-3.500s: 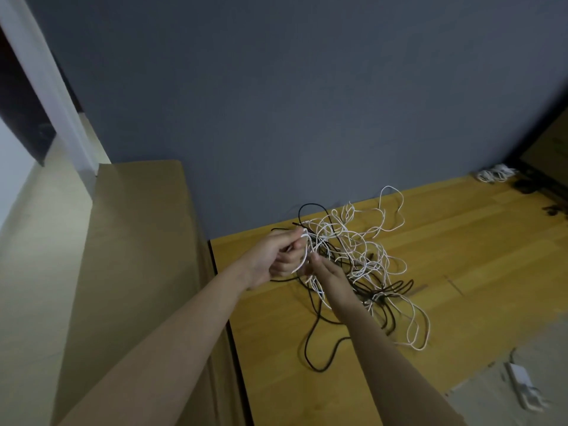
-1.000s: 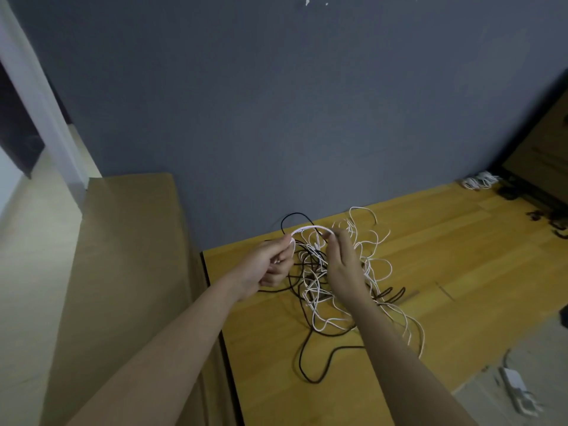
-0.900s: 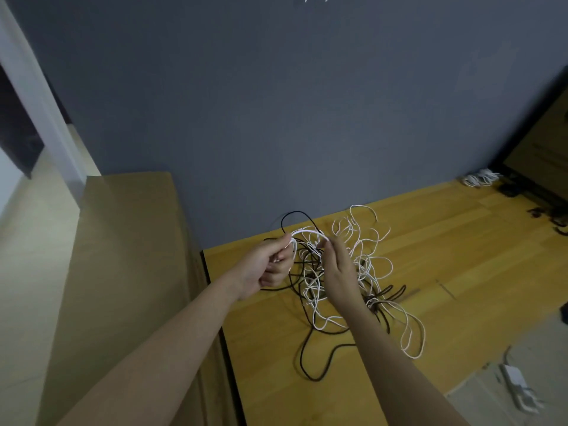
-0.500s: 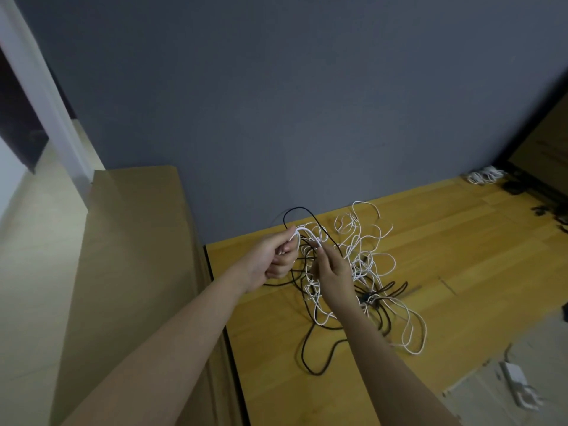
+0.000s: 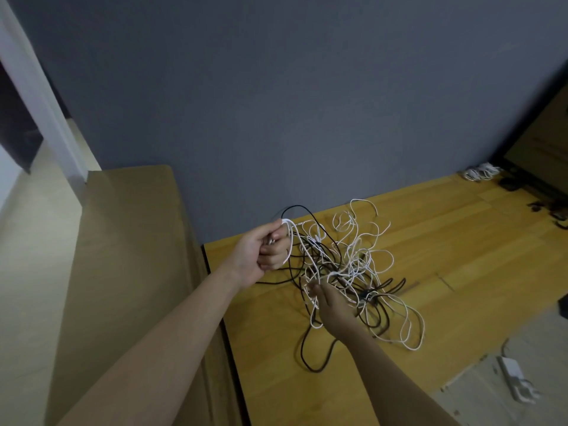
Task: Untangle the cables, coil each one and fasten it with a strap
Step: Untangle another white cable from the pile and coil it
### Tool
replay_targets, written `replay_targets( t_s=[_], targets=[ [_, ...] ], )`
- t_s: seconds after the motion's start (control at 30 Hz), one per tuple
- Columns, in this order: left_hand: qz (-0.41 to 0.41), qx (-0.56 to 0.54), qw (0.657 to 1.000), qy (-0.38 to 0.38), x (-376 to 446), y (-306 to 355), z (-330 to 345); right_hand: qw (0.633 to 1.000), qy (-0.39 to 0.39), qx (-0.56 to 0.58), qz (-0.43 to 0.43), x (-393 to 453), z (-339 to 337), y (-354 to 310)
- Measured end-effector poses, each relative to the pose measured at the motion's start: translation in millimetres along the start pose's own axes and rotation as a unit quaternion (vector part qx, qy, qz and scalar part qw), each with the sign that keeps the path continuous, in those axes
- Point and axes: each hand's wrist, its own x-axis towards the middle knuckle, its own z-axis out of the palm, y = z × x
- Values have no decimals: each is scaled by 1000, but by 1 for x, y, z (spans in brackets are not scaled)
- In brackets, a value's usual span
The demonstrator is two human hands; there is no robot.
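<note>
Change: half a second ago our right hand [image 5: 330, 302] was up beside the left hand [image 5: 266, 252], both working one short white loop; now it has dropped low into the tangle [image 5: 347, 265], and a long run of white cable [image 5: 296, 241] stretches between the two hands.
Meaning: we judge that one white strand is being traced and drawn out of the knot. Untangling is early; nothing here is coiled or strapped yet.
Left grip: fingers curled tight round a bend of the white cable, held raised above the table [image 5: 461, 241], thumb on top. A small metallic bit shows inside the fist, perhaps a plug; we cannot tell.
Right grip: seen from the back, fingers down among white strands at the near left edge of the tangle. They seem to pinch a strand, but we cannot tell how far they are closed.
Cables: white and black cable [image 5: 313, 352] lie knotted together on the table near the wall [image 5: 307, 103], a black loop trailing toward us.
Elsewhere: a white bundle [image 5: 479, 173] sits far right by the wall; a white adapter [image 5: 518, 379] lies on the floor.
</note>
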Motion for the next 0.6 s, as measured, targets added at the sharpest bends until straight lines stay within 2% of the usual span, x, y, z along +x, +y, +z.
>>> replay_targets(
  t_s=[0.07,0.17,0.3,0.37,0.43,0.5,0.6],
  targets=[
    [5,1,1000,3,-1,1,0,1000,22,-21,7,-1,-4,0],
    [18,6,1000,20,0,1,-2,989,137,-7,-52,2,-16,-22],
    [16,17,999,32,2,-1,-2,939,304,76,-140,5,-38,-63],
    [12,23,999,32,2,-2,0,924,343,42,-162,7,-44,-69],
    [10,24,999,36,3,-2,1,934,318,-71,-146,9,-43,-65],
    [8,21,999,40,4,-1,1,943,226,-215,-119,10,-37,-52],
    [-3,16,999,43,4,-1,3,915,70,-379,-119,8,-21,-33]
  ],
)
